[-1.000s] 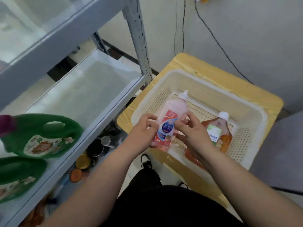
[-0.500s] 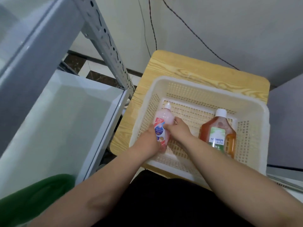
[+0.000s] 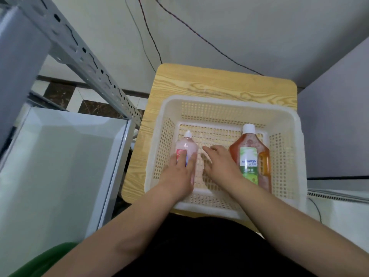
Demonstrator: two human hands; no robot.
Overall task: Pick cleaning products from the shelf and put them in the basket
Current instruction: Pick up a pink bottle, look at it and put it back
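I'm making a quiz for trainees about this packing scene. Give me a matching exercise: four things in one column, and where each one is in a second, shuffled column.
Things
1. pink bottle
2. orange bottle
3. right hand
4. basket

Places
a. on the wooden table
b. over the basket floor between the two bottles, open, holding nothing
c. in the right part of the basket
d. in the left part of the basket, with the left hand resting on it

Pairs: 1-d, 2-c, 3-b, 4-a
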